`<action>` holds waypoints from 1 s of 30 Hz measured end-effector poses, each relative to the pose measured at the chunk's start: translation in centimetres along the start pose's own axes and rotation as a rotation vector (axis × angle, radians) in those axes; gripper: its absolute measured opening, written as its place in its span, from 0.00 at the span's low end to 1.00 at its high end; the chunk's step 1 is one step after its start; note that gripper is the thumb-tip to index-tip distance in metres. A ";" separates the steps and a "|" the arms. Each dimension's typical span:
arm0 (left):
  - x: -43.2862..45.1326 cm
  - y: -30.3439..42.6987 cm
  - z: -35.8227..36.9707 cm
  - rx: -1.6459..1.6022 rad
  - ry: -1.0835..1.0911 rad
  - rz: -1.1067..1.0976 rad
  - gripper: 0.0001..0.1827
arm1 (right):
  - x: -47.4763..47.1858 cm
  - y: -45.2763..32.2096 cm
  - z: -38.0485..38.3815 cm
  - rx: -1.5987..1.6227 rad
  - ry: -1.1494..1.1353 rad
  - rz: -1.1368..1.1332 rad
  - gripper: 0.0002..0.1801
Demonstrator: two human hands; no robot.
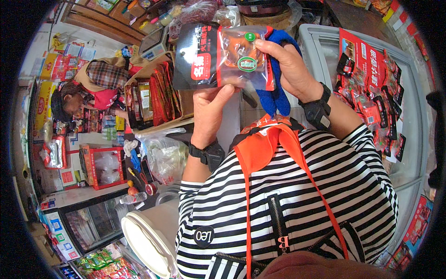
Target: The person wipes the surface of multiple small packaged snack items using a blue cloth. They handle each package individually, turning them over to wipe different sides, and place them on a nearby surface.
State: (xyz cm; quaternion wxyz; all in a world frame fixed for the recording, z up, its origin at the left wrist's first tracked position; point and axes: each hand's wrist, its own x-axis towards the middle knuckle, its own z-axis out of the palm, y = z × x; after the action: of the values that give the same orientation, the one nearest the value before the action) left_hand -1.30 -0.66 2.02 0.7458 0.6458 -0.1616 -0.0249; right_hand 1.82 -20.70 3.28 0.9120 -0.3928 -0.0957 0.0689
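A sealed packet of hot pot base (240, 48), black and red with a clear window onto orange-red contents, is held up in front of my body. My right hand (296, 71) grips its right end, thumb on the front. Under the packet's lower edge, my left hand (212, 108) supports it with the thumb up; the other fingers are hidden behind it. A blue cloth-like thing (278, 94) loops by my right hand and hangs between palm and packet; how it is held cannot be told. Black bands circle both wrists.
Left stands a cardboard box (188, 104) filled with upright packets. Beyond it another person (101, 76) bends toward shelves. At right, a chest freezer (411, 174) carries many similar packets (376, 104) on its glass top. A white bucket (150, 244) stands near my left side.
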 end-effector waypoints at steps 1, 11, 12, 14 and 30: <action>0.1 -0.1 0.0 -0.036 -0.036 0.028 0.20 | 0.0 0.0 0.0 0.016 -0.014 -0.001 0.16; 0.9 1.1 0.0 -0.499 0.031 -0.133 0.24 | 0.8 0.6 0.5 -0.112 -0.014 -0.088 0.14; 1.0 1.2 0.2 -0.478 0.079 -0.137 0.23 | 0.8 0.6 0.6 -0.117 -0.014 -0.089 0.14; 1.0 1.3 0.4 -0.450 0.129 -0.136 0.22 | 0.7 0.7 0.7 -0.120 -0.021 -0.095 0.13; 2.5 -0.4 -0.1 -0.614 0.325 0.034 0.21 | -0.1 0.6 0.7 -0.944 -0.114 -0.901 0.13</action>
State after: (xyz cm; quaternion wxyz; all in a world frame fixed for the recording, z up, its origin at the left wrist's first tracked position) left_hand 1.13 -1.28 2.19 0.9215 0.3842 -0.0368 0.0432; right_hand 1.52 -19.82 3.29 0.5747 -0.6680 -0.3192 -0.3487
